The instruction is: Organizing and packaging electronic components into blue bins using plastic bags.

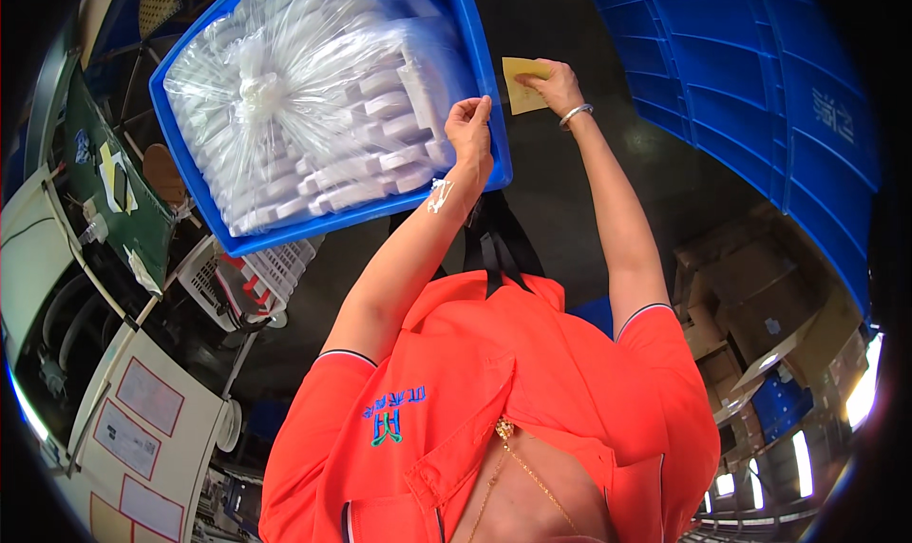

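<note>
My right hand (553, 87) pinches a yellow paper slip (525, 85) by its right side, just off the right side of a blue plastic bin (482, 57). My left hand (470, 130) is at the bin's near right corner. Its thumb and fingers are pressed together at the rim; whether anything small is between them I cannot make out. Inside the bin lies a clear plastic bag (261, 92), gathered into a knot on top. Through the film show stacked rows of white moulded pieces (389, 115).
Large blue crates (731, 77) stand stacked at the right. Cardboard boxes (760, 286) are piled at the lower right. A white basket (223, 282) sits below the bin's left side, near a green board (119, 187) and a white panel with posted sheets (128, 438).
</note>
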The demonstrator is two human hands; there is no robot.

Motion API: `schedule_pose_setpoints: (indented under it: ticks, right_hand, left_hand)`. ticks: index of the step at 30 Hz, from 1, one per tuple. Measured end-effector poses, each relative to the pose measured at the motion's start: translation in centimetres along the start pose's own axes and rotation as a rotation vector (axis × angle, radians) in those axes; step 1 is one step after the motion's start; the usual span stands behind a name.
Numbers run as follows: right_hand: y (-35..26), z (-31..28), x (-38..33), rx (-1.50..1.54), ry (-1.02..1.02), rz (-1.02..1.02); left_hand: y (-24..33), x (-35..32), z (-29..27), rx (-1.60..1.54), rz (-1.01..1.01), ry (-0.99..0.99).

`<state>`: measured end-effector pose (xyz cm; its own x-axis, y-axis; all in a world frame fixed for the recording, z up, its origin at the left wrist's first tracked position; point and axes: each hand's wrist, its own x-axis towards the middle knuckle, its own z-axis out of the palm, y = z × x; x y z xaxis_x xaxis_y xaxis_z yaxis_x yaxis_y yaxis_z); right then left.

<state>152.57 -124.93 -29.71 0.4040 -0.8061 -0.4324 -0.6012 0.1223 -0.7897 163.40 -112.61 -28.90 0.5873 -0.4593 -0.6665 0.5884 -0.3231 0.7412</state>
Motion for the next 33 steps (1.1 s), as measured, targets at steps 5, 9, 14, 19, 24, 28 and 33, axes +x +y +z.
schedule_pose_setpoints:
  ticks: [5, 9, 14, 19, 24, 28, 33]
  right_hand:
    - [0.5, 1.2, 0.5, 0.037, -0.021, 0.046]
    - [1.6, 2.7, 0.7, 0.102, 0.019, 0.098]
    - [1.9, 4.0, 0.2, 0.133, 0.076, 0.099]
    - [2.8, 3.7, 0.6, 0.137, 0.101, 0.095]
    - [3.6, 3.3, 0.7, 0.232, 0.105, 0.078]
    - [4.1, 2.9, 0.7, 0.23, 0.145, 0.038]
    - [6.3, 2.9, 1.4, 0.313, 0.17, 0.058]
  left_hand:
    - [-0.2, 0.5, -0.3, 0.011, -0.036, -0.002]
    - [-0.2, 0.5, -0.3, 0.011, -0.056, -0.013]
    - [0.2, 0.4, -0.4, 0.008, -0.083, 0.006]
    - [-0.2, 0.8, -0.3, 0.045, -0.032, 0.021]
    - [-0.2, 1.0, -0.3, 0.163, 0.185, 0.028]
    - [0.2, 1.3, 0.3, 0.255, 0.347, 0.008]
    - [0.3, 2.1, 0.6, 0.276, 0.344, -0.027]
